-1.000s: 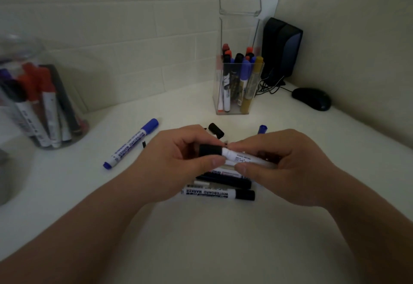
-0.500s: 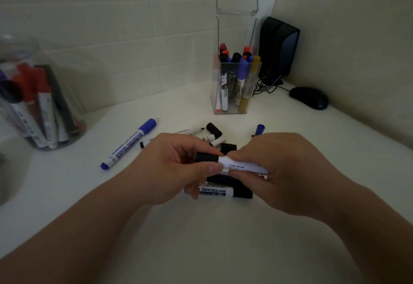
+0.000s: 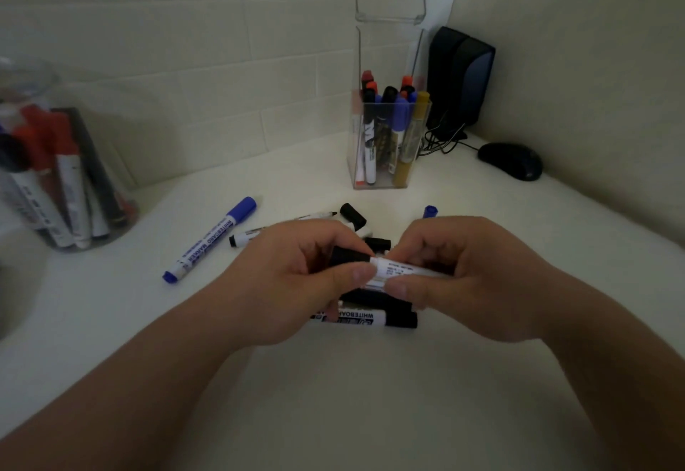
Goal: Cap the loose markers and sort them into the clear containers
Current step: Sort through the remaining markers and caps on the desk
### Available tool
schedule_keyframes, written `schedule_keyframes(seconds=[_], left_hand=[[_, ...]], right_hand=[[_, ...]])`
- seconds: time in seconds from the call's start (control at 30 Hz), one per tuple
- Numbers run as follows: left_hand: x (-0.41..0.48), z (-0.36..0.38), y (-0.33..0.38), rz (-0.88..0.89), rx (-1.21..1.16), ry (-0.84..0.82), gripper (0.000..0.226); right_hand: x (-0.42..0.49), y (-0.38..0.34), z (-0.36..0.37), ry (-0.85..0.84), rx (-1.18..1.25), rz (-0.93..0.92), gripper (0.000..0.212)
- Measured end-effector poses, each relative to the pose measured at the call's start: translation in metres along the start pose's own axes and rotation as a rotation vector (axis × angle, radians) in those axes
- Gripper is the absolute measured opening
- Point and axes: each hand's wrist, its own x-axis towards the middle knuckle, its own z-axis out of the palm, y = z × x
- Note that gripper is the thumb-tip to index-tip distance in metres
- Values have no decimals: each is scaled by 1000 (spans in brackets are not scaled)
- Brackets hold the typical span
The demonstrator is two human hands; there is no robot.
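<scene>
The white table (image 3: 333, 415) carries a round jar (image 3: 55, 174) at nine o'clock and a square clear box (image 3: 385, 144) at one o'clock, both holding markers. At centre, above the loose pile (image 3: 370, 318), the right hand (image 3: 482, 277) pinches a white marker (image 3: 404, 270) by its barrel. The left hand (image 3: 296, 281) curls its fingers round the black cap (image 3: 350, 256) at its end. The cap likely wants a straight push along the barrel until it seats; a tilt could jam it.
</scene>
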Motion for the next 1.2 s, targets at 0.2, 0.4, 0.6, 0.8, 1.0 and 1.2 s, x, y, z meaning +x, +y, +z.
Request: schedule_keyframes(seconds=[0.2,0.4,0.6,0.8,1.0,1.2], left_hand=[[7,-41,-29,24,33,350,13],[6,-36,-29,114,404,310,13],[7,-33,-33,-2,418,334,17],[6,-29,-28,6,422,337,24],[3,-14,-20,-18,377,242,19],[4,-3,-15,-113,161,245,19]], right_hand=[[-9,20,-33,306,-216,110,12],[-2,43,-36,135,-364,284,7],[1,56,-41,39,-495,455,11],[2,57,-37,9,-469,441,12],[-2,78,-57,277,-403,436,13],[4,90,-51,141,-408,474,19]])
